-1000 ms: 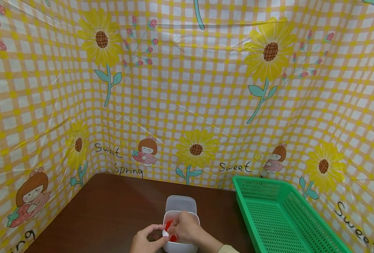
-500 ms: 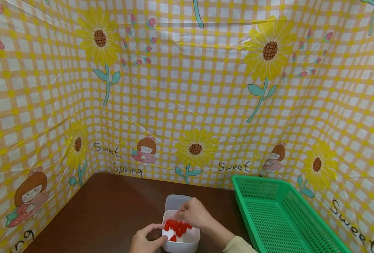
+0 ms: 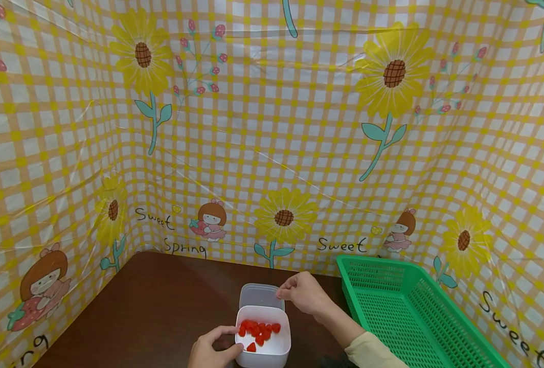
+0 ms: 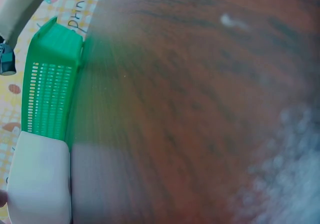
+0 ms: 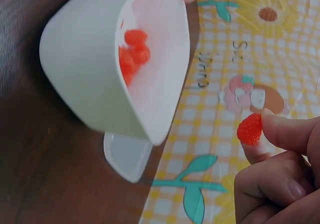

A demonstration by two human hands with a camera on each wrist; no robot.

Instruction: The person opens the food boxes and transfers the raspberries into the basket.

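Between thumb and index finger, my right hand (image 3: pixel 303 294) pinches a red raspberry (image 5: pixel 249 129), raised above the far right of a white plastic container (image 3: pixel 263 360). Inside that container several more raspberries (image 3: pixel 261 329) lie on the bottom, mostly toward the left and middle. My left hand (image 3: pixel 211 350) holds the container's left side, its index fingertip and thumb at the rim. Directly behind the container is a translucent lid (image 3: pixel 259 295), partly covered by my right fingertips in the head view.
A long green plastic basket (image 3: pixel 384 301) stands to the right on the dark brown table (image 3: pixel 171 291). Behind and at both sides hangs a checked cloth (image 3: pixel 272 128) printed with sunflowers. The right forearm passes in front of the basket's left edge.
My right hand has come up out of the container and moved back and to the right, with a raspberry in its fingertips. The left hand stays at the container's left side.
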